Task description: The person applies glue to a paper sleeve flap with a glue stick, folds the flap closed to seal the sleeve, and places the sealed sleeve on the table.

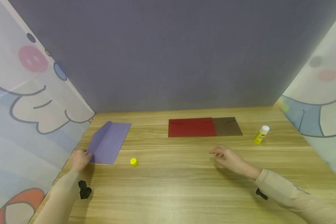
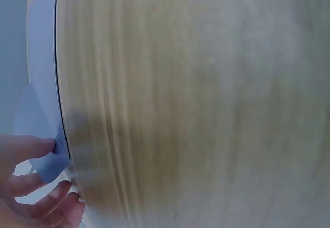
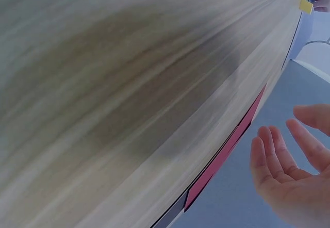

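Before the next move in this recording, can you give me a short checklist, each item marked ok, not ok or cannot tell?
1. Purple paper in hand: ok; the left hand pinches its near-left corner.
2. Flap of that paper folded flat: not ok; it stands raised.
3. Right hand free: ok; it holds nothing.
4. Red envelope clear of the brown envelope: not ok; they overlap.
5. Glue exposed on the glue stick: cannot tell; too small to see.
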A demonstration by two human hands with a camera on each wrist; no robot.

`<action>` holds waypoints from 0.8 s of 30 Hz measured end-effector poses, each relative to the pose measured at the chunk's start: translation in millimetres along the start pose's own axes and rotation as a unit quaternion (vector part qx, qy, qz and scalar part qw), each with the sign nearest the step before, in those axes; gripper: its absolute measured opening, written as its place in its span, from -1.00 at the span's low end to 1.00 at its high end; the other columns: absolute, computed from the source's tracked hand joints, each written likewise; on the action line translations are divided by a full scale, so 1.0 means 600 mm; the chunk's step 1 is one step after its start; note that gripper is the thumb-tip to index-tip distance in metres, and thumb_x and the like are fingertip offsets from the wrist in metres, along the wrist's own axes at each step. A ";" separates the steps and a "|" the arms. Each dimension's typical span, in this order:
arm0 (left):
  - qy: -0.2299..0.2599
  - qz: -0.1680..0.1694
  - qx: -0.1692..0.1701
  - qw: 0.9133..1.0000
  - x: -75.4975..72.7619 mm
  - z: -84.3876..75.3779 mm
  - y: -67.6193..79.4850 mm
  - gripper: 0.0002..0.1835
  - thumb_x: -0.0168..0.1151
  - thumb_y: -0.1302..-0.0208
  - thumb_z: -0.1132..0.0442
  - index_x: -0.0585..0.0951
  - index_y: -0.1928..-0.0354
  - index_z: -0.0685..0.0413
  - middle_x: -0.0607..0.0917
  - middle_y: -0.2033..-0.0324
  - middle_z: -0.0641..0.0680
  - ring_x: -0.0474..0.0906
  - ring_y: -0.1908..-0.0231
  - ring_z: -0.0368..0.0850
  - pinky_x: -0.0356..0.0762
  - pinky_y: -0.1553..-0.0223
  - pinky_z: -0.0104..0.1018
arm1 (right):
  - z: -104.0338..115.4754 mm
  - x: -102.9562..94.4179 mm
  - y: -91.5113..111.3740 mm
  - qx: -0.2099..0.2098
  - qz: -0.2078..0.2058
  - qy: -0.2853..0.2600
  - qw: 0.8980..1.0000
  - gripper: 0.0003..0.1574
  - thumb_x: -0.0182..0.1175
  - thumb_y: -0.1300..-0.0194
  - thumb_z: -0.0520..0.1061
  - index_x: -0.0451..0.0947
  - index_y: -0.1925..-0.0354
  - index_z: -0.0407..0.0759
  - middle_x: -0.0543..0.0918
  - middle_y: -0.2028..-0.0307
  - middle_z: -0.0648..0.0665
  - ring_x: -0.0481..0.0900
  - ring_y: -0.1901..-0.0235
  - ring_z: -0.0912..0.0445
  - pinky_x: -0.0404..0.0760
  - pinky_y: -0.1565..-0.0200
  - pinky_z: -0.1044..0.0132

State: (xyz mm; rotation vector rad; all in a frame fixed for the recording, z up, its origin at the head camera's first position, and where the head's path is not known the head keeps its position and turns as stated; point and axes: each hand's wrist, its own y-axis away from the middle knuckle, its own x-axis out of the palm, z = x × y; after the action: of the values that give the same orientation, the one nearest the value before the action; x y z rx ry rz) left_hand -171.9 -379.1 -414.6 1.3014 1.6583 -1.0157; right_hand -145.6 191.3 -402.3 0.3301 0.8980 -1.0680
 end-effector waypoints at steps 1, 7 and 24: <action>0.000 -0.008 0.005 1.000 0.001 0.001 0.001 -0.71 0.10 -0.07 0.37 0.50 0.42 0.64 0.54 0.46 0.51 0.41 0.40 0.41 0.34 0.25 0.11 | 0.000 0.000 0.000 -0.001 0.000 0.000 1.000 -0.70 0.14 -0.06 -0.40 0.51 0.15 -0.40 0.52 0.26 -0.19 0.52 0.29 -0.04 0.57 0.28 0.24; 0.007 -0.021 0.005 1.000 0.005 0.003 0.001 -0.66 0.13 -0.02 0.42 0.29 0.81 0.22 0.29 0.85 -0.02 0.18 0.74 -0.13 0.14 0.65 -0.31 | 0.000 -0.002 0.001 -0.001 -0.004 0.000 1.000 -0.70 0.14 -0.06 -0.40 0.52 0.16 -0.38 0.53 0.27 -0.16 0.52 0.30 -0.03 0.57 0.29 0.23; 0.230 0.036 -0.117 0.965 -0.005 0.002 0.001 -0.66 -0.11 -0.23 0.42 0.35 0.12 0.71 0.46 0.28 0.52 0.49 0.62 -0.28 0.51 0.55 -0.42 | -0.006 -0.001 0.006 -0.004 -0.010 0.000 1.000 -0.68 0.14 -0.02 -0.44 0.53 0.17 -0.39 0.54 0.30 -0.18 0.53 0.33 -0.01 0.57 0.31 0.29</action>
State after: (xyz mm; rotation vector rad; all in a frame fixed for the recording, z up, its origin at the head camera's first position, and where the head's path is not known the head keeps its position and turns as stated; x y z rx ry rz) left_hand -170.3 -381.4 -412.5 1.4976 1.9852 -0.4718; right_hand -144.3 195.6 -404.7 0.3149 0.9066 -1.0831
